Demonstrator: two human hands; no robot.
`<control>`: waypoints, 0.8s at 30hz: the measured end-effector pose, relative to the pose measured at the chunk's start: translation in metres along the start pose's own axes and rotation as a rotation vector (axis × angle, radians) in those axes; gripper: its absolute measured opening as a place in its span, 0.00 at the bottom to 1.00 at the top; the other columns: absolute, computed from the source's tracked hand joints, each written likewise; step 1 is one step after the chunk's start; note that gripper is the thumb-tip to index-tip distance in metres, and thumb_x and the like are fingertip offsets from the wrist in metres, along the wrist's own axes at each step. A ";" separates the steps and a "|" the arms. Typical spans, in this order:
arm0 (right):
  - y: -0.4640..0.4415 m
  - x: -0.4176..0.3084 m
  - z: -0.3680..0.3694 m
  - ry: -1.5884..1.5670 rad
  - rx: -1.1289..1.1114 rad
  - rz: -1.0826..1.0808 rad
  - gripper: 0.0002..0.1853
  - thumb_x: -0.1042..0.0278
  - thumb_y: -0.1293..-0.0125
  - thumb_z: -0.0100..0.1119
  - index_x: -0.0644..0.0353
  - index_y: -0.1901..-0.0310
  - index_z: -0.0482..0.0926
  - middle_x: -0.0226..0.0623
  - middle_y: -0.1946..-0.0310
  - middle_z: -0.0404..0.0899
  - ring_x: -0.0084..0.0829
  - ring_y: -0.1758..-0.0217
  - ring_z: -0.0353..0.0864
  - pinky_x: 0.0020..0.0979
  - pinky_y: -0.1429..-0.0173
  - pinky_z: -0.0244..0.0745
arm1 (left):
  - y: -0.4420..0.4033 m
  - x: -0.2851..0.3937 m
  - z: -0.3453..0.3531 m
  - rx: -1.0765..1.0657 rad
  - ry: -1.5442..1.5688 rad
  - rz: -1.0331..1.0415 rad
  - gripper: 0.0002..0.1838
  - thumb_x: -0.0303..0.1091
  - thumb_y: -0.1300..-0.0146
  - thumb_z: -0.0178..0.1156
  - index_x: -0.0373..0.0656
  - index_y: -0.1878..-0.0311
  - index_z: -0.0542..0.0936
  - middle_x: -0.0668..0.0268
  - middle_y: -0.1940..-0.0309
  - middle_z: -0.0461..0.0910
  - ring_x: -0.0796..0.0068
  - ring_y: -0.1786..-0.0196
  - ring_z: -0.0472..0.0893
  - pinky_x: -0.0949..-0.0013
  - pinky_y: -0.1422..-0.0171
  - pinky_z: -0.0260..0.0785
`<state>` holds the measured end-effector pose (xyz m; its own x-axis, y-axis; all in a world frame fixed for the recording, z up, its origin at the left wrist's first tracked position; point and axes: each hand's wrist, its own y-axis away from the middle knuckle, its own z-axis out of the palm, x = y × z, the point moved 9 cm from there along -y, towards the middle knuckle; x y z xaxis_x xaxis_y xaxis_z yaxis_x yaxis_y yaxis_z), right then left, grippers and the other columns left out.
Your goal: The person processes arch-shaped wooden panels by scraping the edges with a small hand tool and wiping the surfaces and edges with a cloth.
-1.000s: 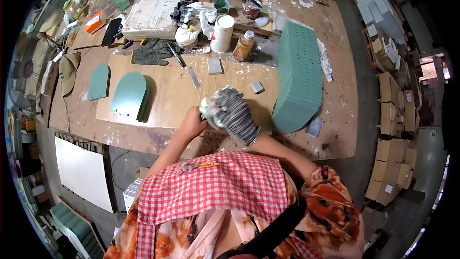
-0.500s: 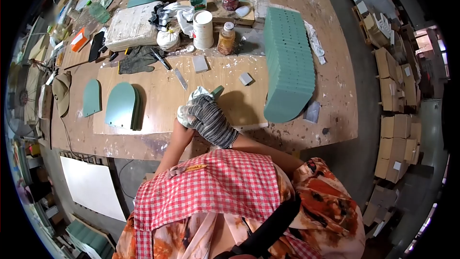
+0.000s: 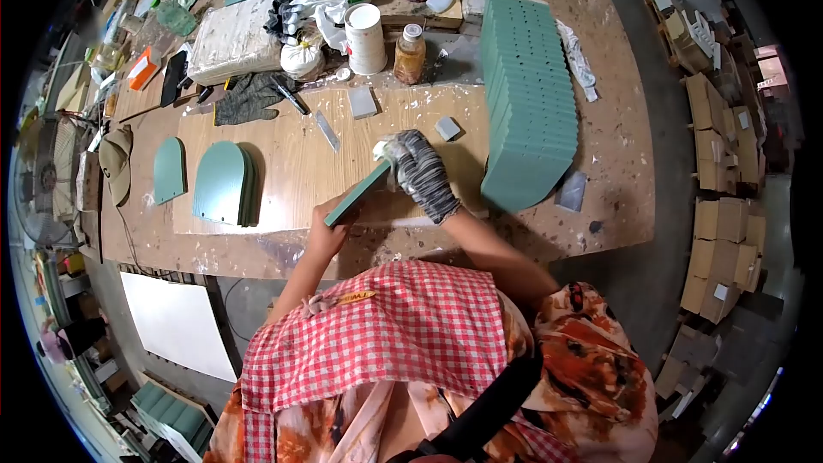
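Observation:
My bare left hand [image 3: 330,227] grips the near end of a green board [image 3: 358,194], which is tilted with its long edge facing up. A grey striped knit glove covers my right hand [image 3: 420,173]. Its fingers are closed on a pale cloth [image 3: 382,151] at the board's far end. To the left, a short stack of round-topped green boards [image 3: 221,184] lies on the wooden sheet, with a separate green board [image 3: 170,170] beside it. A long overlapping row of green boards [image 3: 527,103] lies to the right.
Beyond my hands are a grey sanding block [image 3: 362,103], a smaller block [image 3: 447,128], a metal blade [image 3: 327,131], a spare glove [image 3: 249,99], a white tub [image 3: 365,39] and a glass bottle [image 3: 411,55]. A cap [image 3: 115,165] lies at the left table edge.
The green board has turned so its long edge shows. My gloved hand has moved right and away from my left hand, with the cloth now at the board's far end.

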<state>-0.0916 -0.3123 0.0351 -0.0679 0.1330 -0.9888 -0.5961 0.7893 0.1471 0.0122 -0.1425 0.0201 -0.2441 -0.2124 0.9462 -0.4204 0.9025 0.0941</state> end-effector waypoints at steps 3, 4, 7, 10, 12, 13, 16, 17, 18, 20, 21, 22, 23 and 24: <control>0.027 -0.049 0.037 0.089 -0.150 -0.410 0.08 0.72 0.36 0.51 0.61 0.57 0.77 0.40 0.61 0.78 0.35 0.56 0.77 0.34 0.46 0.71 | 0.001 0.000 -0.004 0.008 -0.065 0.001 0.18 0.21 0.45 0.54 0.37 0.50 0.78 0.61 0.75 0.78 0.76 0.71 0.74 0.71 0.62 0.69; 0.045 -0.064 0.059 0.482 -0.203 -0.683 0.12 0.72 0.40 0.53 0.60 0.55 0.78 0.41 0.59 0.78 0.38 0.52 0.76 0.39 0.42 0.69 | 0.000 -0.003 -0.004 -0.012 -0.090 -0.009 0.15 0.20 0.47 0.54 0.35 0.55 0.79 0.59 0.76 0.78 0.75 0.72 0.75 0.70 0.62 0.69; 0.073 -0.068 0.100 0.870 -0.257 -0.822 0.13 0.69 0.41 0.52 0.59 0.55 0.79 0.41 0.52 0.77 0.39 0.44 0.73 0.42 0.32 0.60 | 0.000 -0.007 -0.006 0.050 -0.057 0.031 0.10 0.18 0.50 0.54 0.32 0.62 0.78 0.57 0.76 0.79 0.73 0.72 0.76 0.69 0.63 0.69; 0.069 -0.063 0.103 0.908 -0.322 -0.749 0.19 0.65 0.38 0.51 0.57 0.46 0.75 0.43 0.44 0.72 0.40 0.36 0.67 0.43 0.28 0.52 | 0.004 -0.023 -0.009 0.087 0.026 -0.019 0.09 0.17 0.52 0.54 0.31 0.66 0.77 0.58 0.75 0.80 0.73 0.71 0.76 0.69 0.63 0.69; 0.059 -0.057 0.094 0.900 -0.302 -0.696 0.23 0.62 0.36 0.50 0.56 0.39 0.70 0.45 0.36 0.65 0.41 0.30 0.59 0.44 0.25 0.45 | 0.004 -0.031 -0.007 0.055 0.049 -0.103 0.09 0.17 0.53 0.54 0.31 0.66 0.77 0.59 0.75 0.80 0.73 0.71 0.77 0.70 0.62 0.69; 0.056 -0.057 0.092 0.901 -0.304 -0.703 0.23 0.62 0.36 0.50 0.56 0.39 0.70 0.45 0.36 0.65 0.41 0.30 0.59 0.44 0.25 0.45 | 0.002 -0.029 -0.006 0.064 0.084 -0.089 0.12 0.16 0.53 0.53 0.31 0.62 0.77 0.60 0.73 0.80 0.74 0.69 0.77 0.71 0.60 0.69; 0.039 -0.055 0.055 0.941 0.076 -0.668 0.21 0.65 0.32 0.45 0.58 0.38 0.68 0.45 0.37 0.65 0.38 0.31 0.61 0.41 0.26 0.49 | 0.002 -0.023 -0.002 0.035 0.129 -0.100 0.20 0.15 0.50 0.51 0.32 0.51 0.77 0.62 0.67 0.81 0.79 0.63 0.76 0.75 0.54 0.68; 0.036 -0.046 0.052 0.940 0.080 -0.670 0.21 0.65 0.32 0.45 0.58 0.38 0.68 0.45 0.37 0.65 0.38 0.31 0.61 0.41 0.26 0.49 | 0.001 -0.017 -0.003 0.034 0.126 -0.098 0.20 0.15 0.50 0.51 0.32 0.51 0.77 0.62 0.67 0.81 0.79 0.63 0.76 0.75 0.54 0.68; 0.025 -0.027 0.033 0.414 0.064 -0.460 0.20 0.67 0.30 0.43 0.61 0.38 0.67 0.46 0.37 0.64 0.38 0.33 0.63 0.38 0.27 0.52 | 0.002 -0.013 -0.003 0.031 0.107 -0.112 0.19 0.15 0.49 0.52 0.31 0.52 0.77 0.63 0.67 0.81 0.80 0.63 0.76 0.76 0.54 0.68; 0.019 -0.009 0.020 -0.343 0.059 -0.204 0.19 0.66 0.26 0.37 0.66 0.39 0.67 0.43 0.39 0.68 0.32 0.38 0.69 0.29 0.32 0.60 | 0.002 -0.010 0.000 0.026 0.088 -0.120 0.18 0.15 0.49 0.52 0.31 0.53 0.78 0.64 0.67 0.81 0.80 0.63 0.75 0.76 0.54 0.68; 0.016 -0.002 0.014 -0.344 0.066 -0.207 0.19 0.66 0.26 0.37 0.66 0.39 0.67 0.43 0.39 0.68 0.32 0.38 0.69 0.29 0.32 0.60 | 0.003 -0.010 0.001 0.048 0.130 -0.122 0.17 0.15 0.48 0.53 0.31 0.53 0.78 0.64 0.67 0.82 0.80 0.63 0.76 0.76 0.54 0.69; 0.008 0.020 0.010 -0.351 0.030 -0.139 0.19 0.66 0.26 0.37 0.66 0.39 0.67 0.42 0.42 0.70 0.30 0.40 0.71 0.29 0.33 0.61 | 0.002 -0.010 0.000 0.073 0.172 -0.120 0.16 0.15 0.48 0.53 0.31 0.53 0.78 0.65 0.67 0.82 0.80 0.63 0.76 0.76 0.54 0.69; 0.003 0.026 0.010 -0.358 -0.010 -0.070 0.19 0.65 0.25 0.36 0.65 0.39 0.67 0.40 0.44 0.73 0.28 0.42 0.72 0.28 0.34 0.62 | 0.002 -0.010 0.000 0.072 0.169 -0.115 0.16 0.15 0.48 0.53 0.31 0.53 0.78 0.65 0.67 0.82 0.80 0.63 0.76 0.76 0.54 0.69; 0.003 0.030 0.009 -0.341 -0.018 -0.051 0.20 0.63 0.25 0.36 0.65 0.39 0.67 0.40 0.46 0.75 0.27 0.42 0.72 0.28 0.34 0.62 | 0.004 -0.010 -0.002 0.087 0.217 -0.095 0.15 0.15 0.48 0.53 0.30 0.55 0.78 0.64 0.66 0.82 0.78 0.62 0.77 0.75 0.53 0.69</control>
<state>-0.0887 -0.3005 0.0064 0.2322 0.2889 -0.9288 -0.6064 0.7896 0.0941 0.0145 -0.1364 0.0115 -0.0107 -0.2004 0.9797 -0.5083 0.8448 0.1673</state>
